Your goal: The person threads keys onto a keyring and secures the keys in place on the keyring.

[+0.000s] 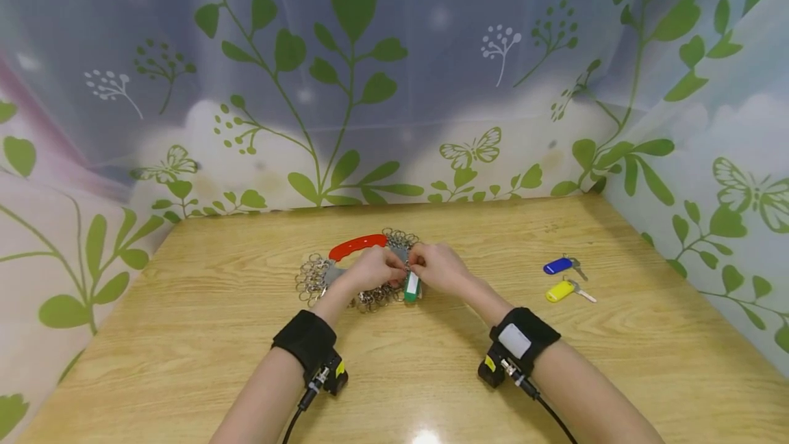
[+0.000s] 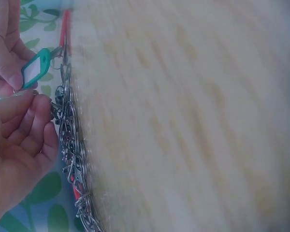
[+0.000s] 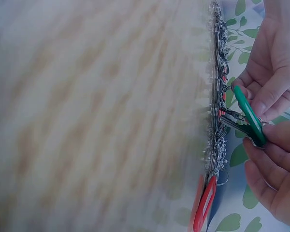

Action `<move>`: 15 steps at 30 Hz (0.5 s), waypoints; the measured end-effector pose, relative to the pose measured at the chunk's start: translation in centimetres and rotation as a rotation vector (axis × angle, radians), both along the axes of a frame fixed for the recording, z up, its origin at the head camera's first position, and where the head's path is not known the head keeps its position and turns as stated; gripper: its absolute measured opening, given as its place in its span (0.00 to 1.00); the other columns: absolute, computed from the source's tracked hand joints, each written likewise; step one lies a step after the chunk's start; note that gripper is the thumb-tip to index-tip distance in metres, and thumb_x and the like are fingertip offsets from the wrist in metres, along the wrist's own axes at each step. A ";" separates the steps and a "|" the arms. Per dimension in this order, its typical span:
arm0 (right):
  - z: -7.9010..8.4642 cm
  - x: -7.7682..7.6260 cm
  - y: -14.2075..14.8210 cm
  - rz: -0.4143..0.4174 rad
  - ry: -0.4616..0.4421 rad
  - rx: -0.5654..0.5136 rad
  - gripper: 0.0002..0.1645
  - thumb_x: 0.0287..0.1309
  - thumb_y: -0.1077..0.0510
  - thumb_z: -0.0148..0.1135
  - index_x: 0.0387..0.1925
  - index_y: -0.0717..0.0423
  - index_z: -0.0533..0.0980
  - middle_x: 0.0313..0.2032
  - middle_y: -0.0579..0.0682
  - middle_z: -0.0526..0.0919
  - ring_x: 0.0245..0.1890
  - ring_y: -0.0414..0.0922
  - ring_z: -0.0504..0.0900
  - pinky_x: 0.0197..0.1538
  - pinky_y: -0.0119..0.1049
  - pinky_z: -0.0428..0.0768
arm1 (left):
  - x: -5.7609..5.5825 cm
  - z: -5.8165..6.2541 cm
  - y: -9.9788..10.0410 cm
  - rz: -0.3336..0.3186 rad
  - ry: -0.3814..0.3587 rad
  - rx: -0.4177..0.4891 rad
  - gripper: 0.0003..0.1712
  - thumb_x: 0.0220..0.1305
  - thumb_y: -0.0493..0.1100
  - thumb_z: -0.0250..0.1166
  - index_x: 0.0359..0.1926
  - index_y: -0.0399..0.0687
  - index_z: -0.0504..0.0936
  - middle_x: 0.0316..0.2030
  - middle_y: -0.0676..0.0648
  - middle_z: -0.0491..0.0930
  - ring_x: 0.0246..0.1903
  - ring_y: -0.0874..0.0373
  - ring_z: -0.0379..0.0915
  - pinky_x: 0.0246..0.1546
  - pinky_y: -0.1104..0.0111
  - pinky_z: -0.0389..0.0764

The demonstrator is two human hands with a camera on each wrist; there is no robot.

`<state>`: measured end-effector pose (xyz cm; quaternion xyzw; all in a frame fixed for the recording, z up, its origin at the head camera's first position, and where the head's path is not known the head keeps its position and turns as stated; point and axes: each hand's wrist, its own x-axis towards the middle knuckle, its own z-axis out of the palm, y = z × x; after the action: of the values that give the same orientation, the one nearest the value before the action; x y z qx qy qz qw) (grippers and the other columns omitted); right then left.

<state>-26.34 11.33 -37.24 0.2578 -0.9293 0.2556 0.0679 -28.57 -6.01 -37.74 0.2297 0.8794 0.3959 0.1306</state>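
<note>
Leaf-printed cloth (image 1: 431,94) is hung around a wood-grained tabletop (image 1: 179,334). At the fingertips, a small metal ring (image 2: 14,91) appears to be pinched by the left hand (image 1: 372,268) and the right hand (image 1: 442,267) together, each grip narrow; how firmly it is held, and whether its coil is parted, cannot be told. Beside the ring, the green key tag (image 1: 411,285) is suspended between the hands, its white label shown in the head view, and what looks like a dark key (image 3: 236,124) is seen next to it. If the pinch were loosened by a springy or slippery ring, tag and key could be dropped among the crowded rings (image 1: 313,281) close by. Just beyond the fingers, those rings are gathered along a holder with a red handle (image 1: 357,247); by such crowding, a wrong ring could be caught, or the key could be snagged in a neighbouring loop. Since no palm is seen pressed on the holder, it might be dragged by a hard pull. Sight is hampered too: the point of contact is partly covered by fingers, so a slip could be missed. Farther to the right, a blue key tag (image 1: 557,266) and a yellow key tag (image 1: 559,291) are laid near each other, well apart from the hands; little risk is posed there, unless they are brushed by the right forearm.
</note>
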 end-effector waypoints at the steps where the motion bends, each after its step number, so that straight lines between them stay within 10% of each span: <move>1: 0.0 0.0 0.0 -0.002 -0.002 -0.002 0.02 0.57 0.64 0.60 0.32 0.59 0.79 0.28 0.50 0.81 0.26 0.40 0.78 0.30 0.31 0.75 | 0.0 0.0 0.0 -0.003 -0.003 0.000 0.08 0.62 0.37 0.61 0.36 0.39 0.85 0.27 0.46 0.82 0.26 0.55 0.78 0.29 0.66 0.78; 15: 0.2 0.2 0.0 0.008 -0.002 0.004 0.02 0.58 0.64 0.60 0.33 0.59 0.79 0.29 0.50 0.82 0.28 0.43 0.79 0.31 0.33 0.76 | 0.3 0.4 0.1 0.024 0.047 -0.026 0.10 0.64 0.37 0.59 0.34 0.38 0.85 0.24 0.48 0.80 0.26 0.53 0.78 0.26 0.69 0.76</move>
<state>-26.19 11.31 -37.04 0.2614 -0.9288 0.2542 0.0655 -28.22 -5.88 -37.38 0.2264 0.8900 0.3805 0.1082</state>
